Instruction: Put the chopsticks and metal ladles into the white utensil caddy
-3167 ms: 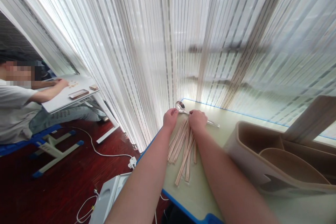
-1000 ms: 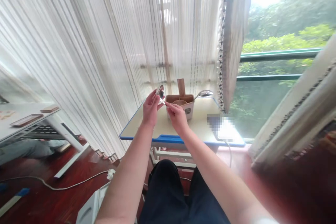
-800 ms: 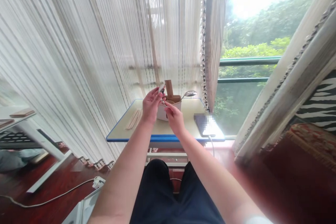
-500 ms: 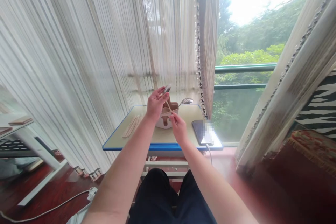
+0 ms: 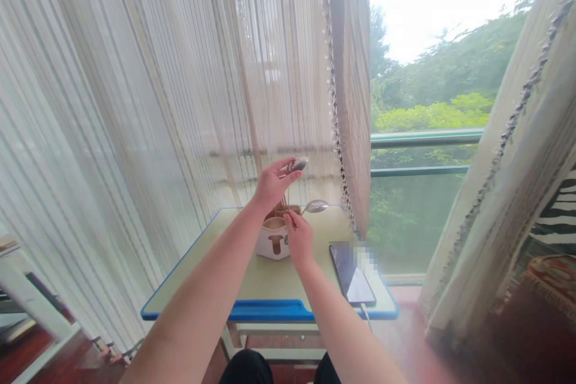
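My left hand (image 5: 271, 183) is raised above the table and pinches a metal spoon (image 5: 297, 164) just below its bowl, with the bowl pointing up and right. My right hand (image 5: 297, 239) is lower, its fingers pinched at the spoon's handle end, right at the rim of a white-and-tan utensil holder (image 5: 271, 242). A second spoon (image 5: 316, 206) leans out of the holder to the right. Thin wooden sticks (image 5: 283, 203) show between my hands above the holder.
The holder stands on a small green table with a blue edge (image 5: 270, 310). A dark phone (image 5: 351, 270) with a cable lies on the table at the right. String curtains (image 5: 180, 102) hang behind and to the left, and a window railing (image 5: 423, 138) is at the right.
Both hands lifted the spoon off the table and brought it over the holder. My right hand has dropped to the holder's rim. The view has swung and pulled back from the table.
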{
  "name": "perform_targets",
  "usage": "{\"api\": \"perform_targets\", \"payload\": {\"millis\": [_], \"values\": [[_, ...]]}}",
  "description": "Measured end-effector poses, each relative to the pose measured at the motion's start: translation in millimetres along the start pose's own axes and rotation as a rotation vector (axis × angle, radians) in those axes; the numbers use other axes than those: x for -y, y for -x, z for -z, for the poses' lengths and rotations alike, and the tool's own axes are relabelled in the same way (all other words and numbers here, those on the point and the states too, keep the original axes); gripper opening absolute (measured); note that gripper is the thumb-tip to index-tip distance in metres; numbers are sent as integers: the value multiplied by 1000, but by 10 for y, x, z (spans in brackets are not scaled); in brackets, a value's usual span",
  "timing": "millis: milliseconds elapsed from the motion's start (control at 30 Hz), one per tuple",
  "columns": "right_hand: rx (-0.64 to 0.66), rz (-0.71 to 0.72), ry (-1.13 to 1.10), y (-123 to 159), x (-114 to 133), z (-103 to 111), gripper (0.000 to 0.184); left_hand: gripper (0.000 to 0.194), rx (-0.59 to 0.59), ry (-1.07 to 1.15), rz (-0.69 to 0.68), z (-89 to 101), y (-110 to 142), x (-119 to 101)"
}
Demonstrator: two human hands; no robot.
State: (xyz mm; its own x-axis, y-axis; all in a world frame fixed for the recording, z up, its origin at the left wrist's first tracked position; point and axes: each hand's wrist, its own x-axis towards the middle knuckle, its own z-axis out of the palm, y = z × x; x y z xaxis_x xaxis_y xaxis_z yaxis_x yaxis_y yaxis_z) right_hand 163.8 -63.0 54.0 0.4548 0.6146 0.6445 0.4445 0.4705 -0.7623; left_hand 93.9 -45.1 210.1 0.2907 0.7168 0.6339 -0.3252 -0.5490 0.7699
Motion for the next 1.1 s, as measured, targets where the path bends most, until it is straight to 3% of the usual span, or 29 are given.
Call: {"api": "perform_targets", "payload": {"millis": [300,433,533,667,800,933,1100], "values": [[-65,-45,85,-188,-30,61,35,39,30,68,-24,-81,-237,52],[-29,-56,125,-247,-90,17,36,39,47,107,-39,-103,-364,81],[-26,-38,133,-121,-236,-12,36,39,97,44,-35,-96,-433,166],[-152,60,113,169,-473,-3,26,40,161,17,-2,-54,-466,349],[-248,0,114,319,-639,-28,19,41,152,52,66,-24,-405,620],[-161,-3,76,314,-740,-96,28,43,210,-59,71,27,-242,866],[-113,-76,63,312,-793,-139,39,44,282,-94,153,105,3,994]]}}
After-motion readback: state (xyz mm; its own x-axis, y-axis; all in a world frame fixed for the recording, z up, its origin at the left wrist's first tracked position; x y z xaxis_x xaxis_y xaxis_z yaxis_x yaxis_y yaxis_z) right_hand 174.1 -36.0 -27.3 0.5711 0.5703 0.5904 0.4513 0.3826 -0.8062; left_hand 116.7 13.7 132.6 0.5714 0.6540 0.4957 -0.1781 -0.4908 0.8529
